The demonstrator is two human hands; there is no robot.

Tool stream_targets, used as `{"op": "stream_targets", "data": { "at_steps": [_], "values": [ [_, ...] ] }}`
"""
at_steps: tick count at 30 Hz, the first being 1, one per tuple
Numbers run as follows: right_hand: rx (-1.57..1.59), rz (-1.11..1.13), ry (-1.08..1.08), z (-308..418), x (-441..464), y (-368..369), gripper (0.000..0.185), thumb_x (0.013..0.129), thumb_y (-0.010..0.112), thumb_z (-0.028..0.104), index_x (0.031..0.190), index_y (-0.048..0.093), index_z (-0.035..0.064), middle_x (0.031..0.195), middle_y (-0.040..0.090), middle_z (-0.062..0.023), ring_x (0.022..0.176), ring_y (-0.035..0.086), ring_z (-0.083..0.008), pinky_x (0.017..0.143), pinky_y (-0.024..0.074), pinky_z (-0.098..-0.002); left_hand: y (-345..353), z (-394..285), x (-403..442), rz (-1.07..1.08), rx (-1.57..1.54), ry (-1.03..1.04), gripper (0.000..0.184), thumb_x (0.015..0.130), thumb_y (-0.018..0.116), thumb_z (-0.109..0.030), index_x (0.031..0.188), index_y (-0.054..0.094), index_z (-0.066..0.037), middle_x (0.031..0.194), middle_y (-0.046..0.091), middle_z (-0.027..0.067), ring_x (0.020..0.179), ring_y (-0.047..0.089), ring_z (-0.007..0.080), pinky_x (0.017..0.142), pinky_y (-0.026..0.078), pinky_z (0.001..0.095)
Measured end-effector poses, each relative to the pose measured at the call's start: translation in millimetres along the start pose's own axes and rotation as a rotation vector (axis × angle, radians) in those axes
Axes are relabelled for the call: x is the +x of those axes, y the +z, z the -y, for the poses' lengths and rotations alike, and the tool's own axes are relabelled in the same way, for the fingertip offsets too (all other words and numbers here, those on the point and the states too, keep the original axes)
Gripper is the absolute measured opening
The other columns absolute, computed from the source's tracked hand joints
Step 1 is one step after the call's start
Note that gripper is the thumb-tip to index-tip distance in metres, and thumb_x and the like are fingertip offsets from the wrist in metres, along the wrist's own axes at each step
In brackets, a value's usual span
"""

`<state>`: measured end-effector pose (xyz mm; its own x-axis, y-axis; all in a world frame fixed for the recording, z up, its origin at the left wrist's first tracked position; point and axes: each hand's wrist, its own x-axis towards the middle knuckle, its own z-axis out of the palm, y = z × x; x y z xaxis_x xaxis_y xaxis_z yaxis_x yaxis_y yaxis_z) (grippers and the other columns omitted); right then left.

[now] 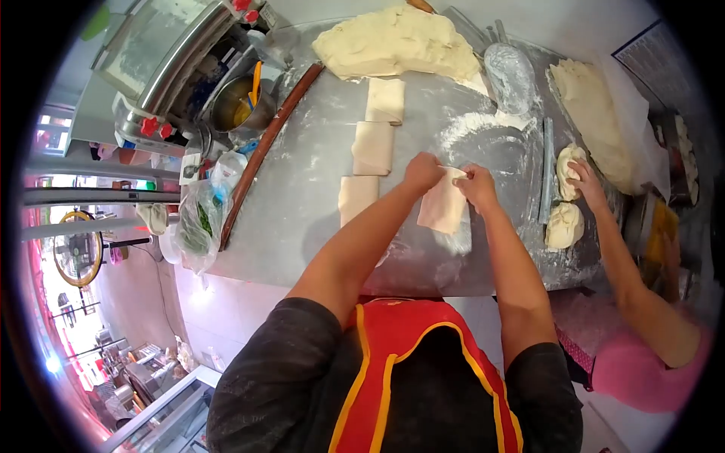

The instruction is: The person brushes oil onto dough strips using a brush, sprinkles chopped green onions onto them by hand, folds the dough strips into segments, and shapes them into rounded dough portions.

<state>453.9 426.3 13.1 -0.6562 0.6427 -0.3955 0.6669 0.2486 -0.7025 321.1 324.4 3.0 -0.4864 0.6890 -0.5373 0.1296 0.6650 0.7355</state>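
Note:
A flat rectangular piece of dough (pixel 442 205) lies on the floured grey table in front of me. My left hand (pixel 424 172) pinches its far left corner. At the far right corner, the fingers of my right hand (pixel 477 187) are closed on the same piece. To the left, three folded dough pieces run in a column: the far one (pixel 386 101), the middle one (pixel 373 149) and the near one (pixel 358 199), which my left forearm partly covers. Loose white flour (pixel 483 127) is spread just beyond my hands.
A large dough mass (pixel 400 41) sits at the back. A long wooden rod (pixel 268 155) lies left, beside a metal pot (pixel 243 104) and plastic bags (pixel 202 215). At right, a co-worker's hand (pixel 581 179) touches a dough lump (pixel 568 172), near a grey bar (pixel 547 170).

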Motion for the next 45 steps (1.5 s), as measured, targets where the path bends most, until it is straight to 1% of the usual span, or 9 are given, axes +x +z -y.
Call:
{"op": "stream_targets", "data": {
  "at_steps": [9, 18, 21, 24, 29, 32, 36, 39, 45],
  "values": [
    [-0.455, -0.214, -0.733, -19.5, -86.6, 23.3, 0.047, 0.084, 0.057, 0.011, 0.126, 0.047, -0.0066, 0.133, 0.045, -0.0251, 0.124, 0.042, -0.0395, 0.107, 0.0319, -0.0438, 44.9, 54.5, -83.3, -0.339, 0.568, 0.791, 0.044, 0.085, 0.051, -0.012, 0.127, 0.050, -0.001, 0.132, 0.048, 0.0213, 0.122, 0.047, 0.0345, 0.102, 0.038, 0.0401],
    [-0.522, -0.199, -0.713, -16.8, -67.3, 19.9, 0.032, 0.086, 0.057, 0.019, 0.111, 0.060, 0.0002, 0.109, 0.062, -0.0179, 0.107, 0.057, -0.0332, 0.101, 0.0369, -0.0436, 39.2, 52.5, -83.1, -0.302, 0.907, 0.818, 0.046, 0.086, 0.051, -0.014, 0.129, 0.047, 0.001, 0.135, 0.046, 0.0206, 0.125, 0.045, 0.0325, 0.102, 0.038, 0.0400],
    [-0.187, -0.255, -0.413, 15.5, -49.6, -4.1, 0.025, 0.080, 0.064, 0.022, 0.097, 0.066, 0.0039, 0.092, 0.066, -0.0147, 0.091, 0.062, -0.0324, 0.087, 0.0461, -0.0405, 26.4, 51.5, -107.5, -0.193, 0.343, 0.639, 0.041, 0.088, 0.052, -0.015, 0.126, 0.049, 0.000, 0.130, 0.050, 0.0208, 0.120, 0.048, 0.0337, 0.098, 0.040, 0.0403],
    [-0.026, 0.191, -0.247, 4.3, -0.6, 8.7, 0.028, 0.072, 0.070, 0.023, 0.092, 0.066, 0.0049, 0.090, 0.065, -0.0166, 0.085, 0.061, -0.0348, 0.076, 0.0494, -0.0403, 29.6, 66.5, -137.8, -0.199, 0.192, 0.353, 0.039, 0.089, 0.053, -0.020, 0.123, 0.048, -0.002, 0.121, 0.054, 0.0193, 0.107, 0.055, 0.0339, 0.089, 0.046, 0.0413],
    [-0.510, 0.577, -0.877, 58.7, -1.0, 47.8, 0.021, 0.065, 0.065, 0.022, 0.081, 0.066, 0.0086, 0.084, 0.063, -0.0162, 0.088, 0.058, -0.0342, 0.085, 0.0441, -0.0446, 32.6, 88.0, -164.5, -0.339, -0.078, 0.203, 0.042, 0.087, 0.057, -0.017, 0.124, 0.045, -0.001, 0.115, 0.055, 0.0204, 0.095, 0.059, 0.0346, 0.082, 0.048, 0.0424],
    [-0.353, 0.455, -0.830, 47.0, 10.9, 69.4, 0.018, 0.067, 0.063, 0.019, 0.080, 0.065, 0.0069, 0.082, 0.062, -0.0159, 0.084, 0.058, -0.0347, 0.082, 0.0460, -0.0434, 23.5, 89.0, -170.2, -0.387, -0.119, 0.205, 0.045, 0.087, 0.058, -0.017, 0.126, 0.043, -0.001, 0.114, 0.056, 0.0204, 0.095, 0.060, 0.0347, 0.082, 0.048, 0.0419],
    [-0.052, -0.084, -0.161, 0.9, 19.5, 30.7, 0.029, 0.078, 0.068, 0.029, 0.084, 0.061, 0.0008, 0.075, 0.063, -0.0129, 0.070, 0.062, -0.0242, 0.065, 0.0483, -0.0358, 17.7, 88.5, -154.1, -0.410, -0.172, 0.291, 0.045, 0.086, 0.058, -0.019, 0.125, 0.043, 0.000, 0.113, 0.057, 0.0207, 0.096, 0.059, 0.0363, 0.083, 0.047, 0.0427],
    [-0.007, 0.170, 0.226, -30.4, -38.1, 0.8, 0.036, 0.081, 0.066, 0.035, 0.082, 0.062, -0.0012, 0.074, 0.066, -0.0157, 0.070, 0.064, -0.0284, 0.066, 0.0493, -0.0381, 17.2, 88.4, -120.3, -0.481, -0.040, 0.308, 0.042, 0.086, 0.058, -0.020, 0.121, 0.047, 0.001, 0.112, 0.058, 0.0229, 0.096, 0.059, 0.0374, 0.083, 0.047, 0.0433],
    [0.214, -0.212, -0.146, -45.2, -20.2, 23.6, 0.024, 0.078, 0.070, 0.021, 0.088, 0.065, 0.0002, 0.076, 0.066, -0.0099, 0.068, 0.064, -0.0232, 0.066, 0.0504, -0.0367, 2.3, 50.5, -41.4, -0.243, -0.121, 0.192, 0.034, 0.079, 0.064, -0.023, 0.100, 0.060, 0.003, 0.100, 0.062, 0.0230, 0.094, 0.060, 0.0372, 0.078, 0.047, 0.0433]
  ]
}}
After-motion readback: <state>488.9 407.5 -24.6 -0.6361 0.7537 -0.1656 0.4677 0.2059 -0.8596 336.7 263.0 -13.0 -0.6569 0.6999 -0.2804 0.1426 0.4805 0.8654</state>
